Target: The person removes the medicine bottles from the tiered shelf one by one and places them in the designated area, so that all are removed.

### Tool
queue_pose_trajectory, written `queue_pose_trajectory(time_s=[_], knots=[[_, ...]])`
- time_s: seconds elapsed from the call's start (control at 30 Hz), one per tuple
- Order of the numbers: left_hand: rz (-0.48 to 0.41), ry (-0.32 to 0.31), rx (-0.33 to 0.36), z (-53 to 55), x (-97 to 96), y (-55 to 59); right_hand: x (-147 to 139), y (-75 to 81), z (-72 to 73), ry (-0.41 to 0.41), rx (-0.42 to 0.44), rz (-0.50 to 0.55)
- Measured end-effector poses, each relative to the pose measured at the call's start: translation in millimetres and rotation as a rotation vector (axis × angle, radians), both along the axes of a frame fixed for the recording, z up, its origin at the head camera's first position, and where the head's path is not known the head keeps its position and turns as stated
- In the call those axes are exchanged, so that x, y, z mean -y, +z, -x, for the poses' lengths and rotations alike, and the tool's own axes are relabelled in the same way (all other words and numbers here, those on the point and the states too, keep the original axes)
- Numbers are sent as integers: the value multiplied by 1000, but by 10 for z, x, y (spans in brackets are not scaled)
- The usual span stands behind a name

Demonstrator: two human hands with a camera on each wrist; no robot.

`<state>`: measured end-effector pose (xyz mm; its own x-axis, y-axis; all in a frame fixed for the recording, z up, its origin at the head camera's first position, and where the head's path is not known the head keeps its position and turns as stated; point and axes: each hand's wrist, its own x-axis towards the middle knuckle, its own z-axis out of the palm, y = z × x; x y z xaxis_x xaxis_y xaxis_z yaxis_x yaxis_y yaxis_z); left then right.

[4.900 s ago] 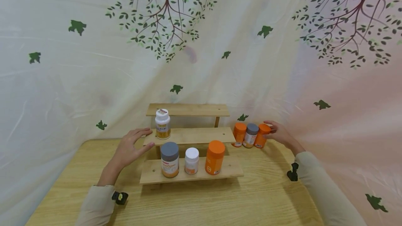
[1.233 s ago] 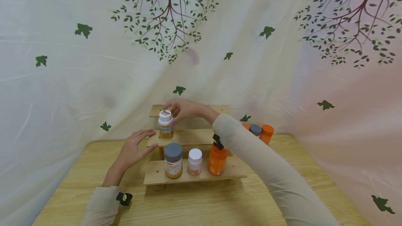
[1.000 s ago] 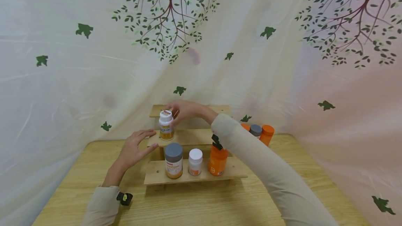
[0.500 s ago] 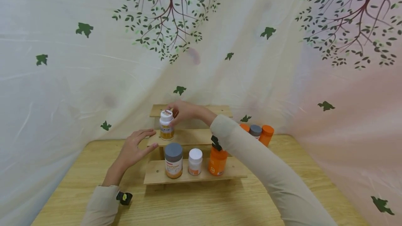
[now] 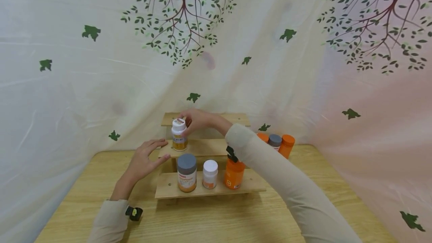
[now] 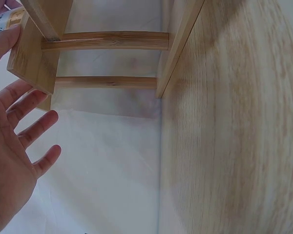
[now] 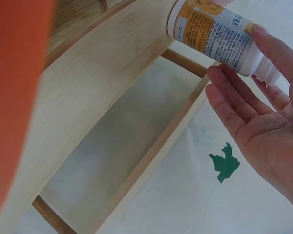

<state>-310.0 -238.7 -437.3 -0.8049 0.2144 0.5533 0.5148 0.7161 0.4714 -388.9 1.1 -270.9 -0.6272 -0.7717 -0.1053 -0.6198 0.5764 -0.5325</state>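
The right hand (image 5: 199,119) has left the far-right orange jar (image 5: 286,146) for the gold-and-white bottle (image 5: 179,138), its grip pinching it. Cylindrical, it stands upright, cap up, on the left of the grained wooden middle shelf (image 5: 207,147). The left hand (image 5: 143,160), spread wide, touches that shelf; the right sleeve (image 5: 287,179) partly hides another orange jar (image 5: 262,137).
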Motion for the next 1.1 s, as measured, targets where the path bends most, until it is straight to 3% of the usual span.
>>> queue_pose_trajectory(time_s=[0.47, 1.1], knots=[[-2, 3, 7, -8, -32, 12, -18, 32, -12, 3, -14, -8], [10, 19, 13, -5, -17, -9, -385, 75, 92, 29, -3, 118]])
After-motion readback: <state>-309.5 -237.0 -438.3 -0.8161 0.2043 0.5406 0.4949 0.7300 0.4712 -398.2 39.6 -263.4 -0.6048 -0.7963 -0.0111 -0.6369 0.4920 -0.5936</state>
